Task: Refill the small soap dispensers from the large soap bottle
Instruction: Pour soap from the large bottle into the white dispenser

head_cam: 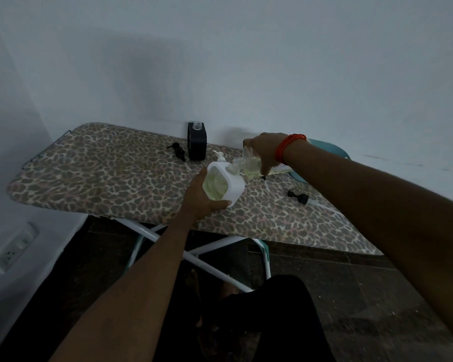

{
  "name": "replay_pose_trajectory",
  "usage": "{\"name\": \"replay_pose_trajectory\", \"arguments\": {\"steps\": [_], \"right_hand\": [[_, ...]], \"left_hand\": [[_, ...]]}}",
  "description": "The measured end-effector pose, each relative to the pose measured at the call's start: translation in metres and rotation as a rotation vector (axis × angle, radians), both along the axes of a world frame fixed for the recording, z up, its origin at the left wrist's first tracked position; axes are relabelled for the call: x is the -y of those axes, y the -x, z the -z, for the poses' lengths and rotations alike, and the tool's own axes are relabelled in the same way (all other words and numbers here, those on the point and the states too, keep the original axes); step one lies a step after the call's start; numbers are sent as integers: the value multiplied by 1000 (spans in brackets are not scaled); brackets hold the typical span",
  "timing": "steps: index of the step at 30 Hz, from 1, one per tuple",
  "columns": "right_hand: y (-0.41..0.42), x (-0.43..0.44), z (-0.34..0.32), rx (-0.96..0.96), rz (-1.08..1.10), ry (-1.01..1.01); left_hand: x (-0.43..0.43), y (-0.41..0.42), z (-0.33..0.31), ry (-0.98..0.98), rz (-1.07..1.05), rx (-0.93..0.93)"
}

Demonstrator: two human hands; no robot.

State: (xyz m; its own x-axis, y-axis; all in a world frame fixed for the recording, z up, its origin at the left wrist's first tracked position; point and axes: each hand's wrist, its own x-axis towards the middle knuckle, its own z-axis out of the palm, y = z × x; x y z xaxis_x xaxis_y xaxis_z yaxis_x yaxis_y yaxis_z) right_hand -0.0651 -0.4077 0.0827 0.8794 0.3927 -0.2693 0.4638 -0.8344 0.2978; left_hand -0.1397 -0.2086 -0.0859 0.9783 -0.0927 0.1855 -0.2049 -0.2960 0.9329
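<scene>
My left hand (199,197) grips a white square soap dispenser (226,185) with a clear window showing yellowish soap, held tilted on the ironing board (102,173). My right hand (266,150) holds the large clear soap bottle (249,163), tipped on its side with its neck at the dispenser's top opening. Yellow liquid lies in the bottle. A black dispenser (197,141) with an open neck stands at the back by the wall. A white pump head (219,155) lies just behind the white dispenser.
A black pump (177,150) lies left of the black dispenser. Another black cap or pump (298,196) lies on the board at the right. A teal object (332,150) sits behind my right wrist. The leopard-print board stands on white crossed legs (207,253); a wall socket (13,250) is low left.
</scene>
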Motion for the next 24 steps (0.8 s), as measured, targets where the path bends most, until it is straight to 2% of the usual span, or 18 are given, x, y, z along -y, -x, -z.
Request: {"name": "replay_pose_trajectory", "arguments": {"steps": [8, 14, 20, 24], "right_hand": [[-2, 4, 4, -30, 19, -32], [-5, 14, 11, -74, 40, -177], [-10, 29, 32, -101, 68, -408], [-4, 49, 46, -65, 140, -712]], "left_hand": [[-1, -2, 3, 19, 8, 28], [-1, -3, 6, 35, 5, 24], [-2, -5, 9, 63, 7, 31], [-1, -7, 11, 68, -5, 43]]}}
